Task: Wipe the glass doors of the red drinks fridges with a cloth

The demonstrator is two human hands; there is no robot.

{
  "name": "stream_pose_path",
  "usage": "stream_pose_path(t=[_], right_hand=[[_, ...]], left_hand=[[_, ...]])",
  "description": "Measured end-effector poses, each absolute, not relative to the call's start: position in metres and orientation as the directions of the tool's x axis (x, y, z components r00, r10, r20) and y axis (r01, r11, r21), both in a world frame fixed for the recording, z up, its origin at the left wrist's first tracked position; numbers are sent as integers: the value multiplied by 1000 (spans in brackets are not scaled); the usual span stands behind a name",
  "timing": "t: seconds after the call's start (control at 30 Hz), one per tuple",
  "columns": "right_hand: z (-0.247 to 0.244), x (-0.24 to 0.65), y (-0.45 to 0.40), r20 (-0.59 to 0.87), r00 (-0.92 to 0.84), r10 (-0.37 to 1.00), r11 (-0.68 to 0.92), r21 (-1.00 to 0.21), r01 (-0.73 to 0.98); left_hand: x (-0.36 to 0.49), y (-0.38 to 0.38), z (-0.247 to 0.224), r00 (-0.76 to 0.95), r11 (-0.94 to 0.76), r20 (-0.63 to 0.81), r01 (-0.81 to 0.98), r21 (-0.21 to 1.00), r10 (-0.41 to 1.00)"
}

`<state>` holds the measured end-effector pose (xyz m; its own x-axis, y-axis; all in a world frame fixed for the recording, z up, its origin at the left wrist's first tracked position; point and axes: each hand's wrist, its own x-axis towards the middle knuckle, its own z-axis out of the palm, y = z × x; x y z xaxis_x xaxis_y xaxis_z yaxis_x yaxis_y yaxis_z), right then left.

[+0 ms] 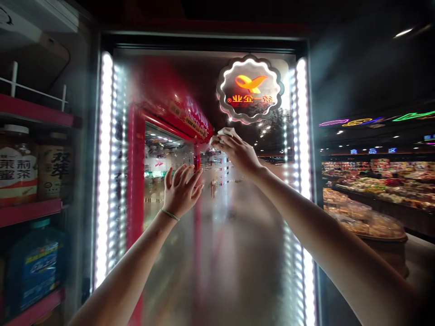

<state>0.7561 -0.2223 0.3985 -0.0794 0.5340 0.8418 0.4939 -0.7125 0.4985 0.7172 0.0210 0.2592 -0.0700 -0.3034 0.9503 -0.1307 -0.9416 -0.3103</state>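
Observation:
In front of me stands a glass door [238,253] of a drinks fridge, partly fogged. My right hand [240,153] presses a crumpled white cloth or tissue [227,132] against the upper middle of the pane, fingers closed over it. Lower and to the left, my left hand [181,188] is held at the glass with its fingers spread and nothing in it; a thin band circles the wrist. Above my right hand a scalloped, lit logo sign [250,88] shows on the door, its writing mirrored.
Bright LED strips run down the door's left side [104,172] and right side [302,136]. At the left, shelves hold bottled drinks [16,165] and a large blue-green bottle [41,267]. Beyond the door on the right stands a round basket [377,231] of packaged food.

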Motion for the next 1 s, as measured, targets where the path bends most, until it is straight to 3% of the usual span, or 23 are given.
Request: stream_pose_path(t=[0.1,0.23,0.37,0.5,0.63,0.73,0.87,1.0], right_hand=[[398,755,-217,891,-70,448,-792,431,432],[395,756,-208,810,-89,579,-722,560,406],[393,760,-203,901,-126,416,-811,430,398],[389,761,-196,850,-115,514,-751,511,417],[388,761,-190,911,-141,386,-817,409,407],[388,761,-187,849,-143,508,-750,518,412],[389,761,-181,910,-146,388,-811,412,415],[390,760,-176,846,-131,516,-740,518,429]], left_hand=[[717,28,260,-60,-947,955,-126,-297,-291],[719,34,258,-46,-943,955,-148,-298,-295],[723,36,255,-55,-934,952,-185,-305,-300],[725,37,253,-75,-931,947,-175,-320,-311],[724,36,252,-103,-932,943,-152,-329,-316],[724,36,252,-92,-935,949,-165,-313,-301],[726,37,250,-102,-939,956,-183,-290,-275],[727,37,249,-112,-947,962,-179,-267,-250]])
